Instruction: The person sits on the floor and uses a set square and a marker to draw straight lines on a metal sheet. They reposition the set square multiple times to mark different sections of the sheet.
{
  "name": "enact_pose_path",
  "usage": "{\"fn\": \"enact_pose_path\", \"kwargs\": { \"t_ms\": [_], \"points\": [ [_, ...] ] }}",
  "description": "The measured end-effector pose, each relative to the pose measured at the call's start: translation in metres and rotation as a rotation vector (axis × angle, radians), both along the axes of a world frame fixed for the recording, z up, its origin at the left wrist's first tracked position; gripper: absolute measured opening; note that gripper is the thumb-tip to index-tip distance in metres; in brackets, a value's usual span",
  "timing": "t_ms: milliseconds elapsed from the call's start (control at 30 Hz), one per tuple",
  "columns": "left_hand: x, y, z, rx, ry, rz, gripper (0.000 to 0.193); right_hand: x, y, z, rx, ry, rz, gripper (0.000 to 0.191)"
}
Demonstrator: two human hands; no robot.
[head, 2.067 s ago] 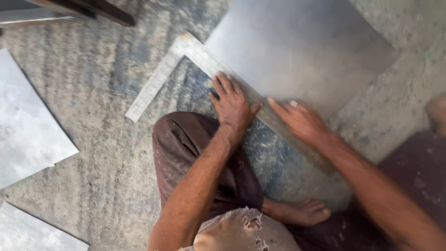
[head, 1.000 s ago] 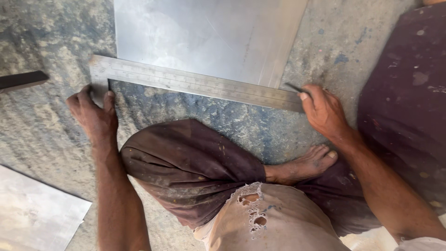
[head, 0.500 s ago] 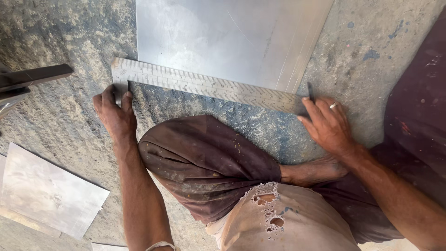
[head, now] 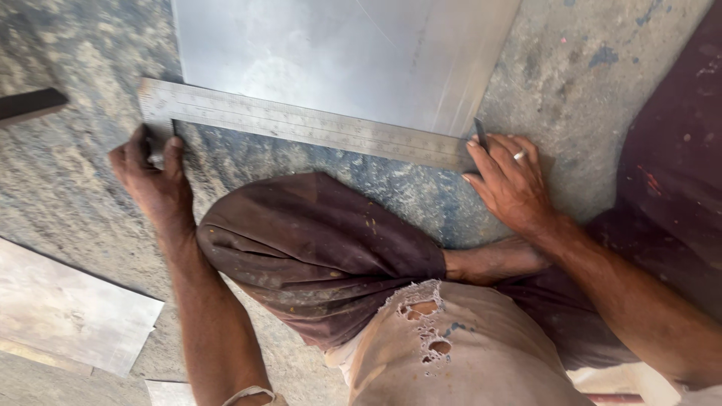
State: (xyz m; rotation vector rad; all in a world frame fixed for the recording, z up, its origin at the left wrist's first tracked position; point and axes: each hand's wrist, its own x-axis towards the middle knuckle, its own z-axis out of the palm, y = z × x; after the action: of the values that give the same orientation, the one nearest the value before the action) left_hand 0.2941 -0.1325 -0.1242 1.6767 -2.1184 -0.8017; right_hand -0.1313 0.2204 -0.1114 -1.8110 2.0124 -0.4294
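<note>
**Kid:** What is the biggest thing here?

**Helper:** The concrete floor (head: 602, 90). It is grey and rough, with dark blue stains. Everything lies on it.

**Kid:** And next?

**Helper:** A big shiny metal sheet (head: 338, 53) at the top. It lies flat on the floor. Then come the person's bent knee in dark brown trousers (head: 316, 248) and a tan shirt with holes (head: 451, 346).

**Kid:** What is that long flat thing?

**Helper:** A steel ruler (head: 301, 124) with little marks on it. It lies along the near edge of the sheet, from left to right, a bit slanted. Its left end sticks out past the sheet, over the bare floor.

**Kid:** What is the left hand doing?

**Helper:** The left hand (head: 150, 180) is at the ruler's left end. Its fingers curl around that end and grip it.

**Kid:** And the right hand?

**Helper:** The right hand (head: 511, 180) is at the ruler's right end, by the sheet's corner. Its fingers are close together and pinch a thin dark marking tool (head: 480, 134), with the tip at the ruler's end. One finger has a ring (head: 520, 156).

**Kid:** Anything else?

**Helper:** Another, duller metal sheet (head: 68, 308) lies at the lower left, well apart. A dark bar (head: 30, 104) pokes in at the left edge.
</note>
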Motion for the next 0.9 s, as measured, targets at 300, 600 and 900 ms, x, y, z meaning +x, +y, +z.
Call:
{"fn": "enact_pose_path", "kwargs": {
  "t_ms": [300,600,900],
  "points": [
    [0.0016,0.0036,0.0014,0.002,-0.047,-0.011,0.059,-0.0011,0.0022,-0.0013,-0.004,-0.043,0.0,0.06],
    [-0.0004,0.0029,0.0041,0.009,-0.176,0.034,0.055,0.0007,-0.0003,-0.0009,0.009,-0.02,-0.005,0.058],
    [0.0023,0.0037,0.003,0.01,-0.192,0.028,0.056,0.0018,-0.0016,0.0003,0.018,0.028,0.026,0.056]
  ]
}}
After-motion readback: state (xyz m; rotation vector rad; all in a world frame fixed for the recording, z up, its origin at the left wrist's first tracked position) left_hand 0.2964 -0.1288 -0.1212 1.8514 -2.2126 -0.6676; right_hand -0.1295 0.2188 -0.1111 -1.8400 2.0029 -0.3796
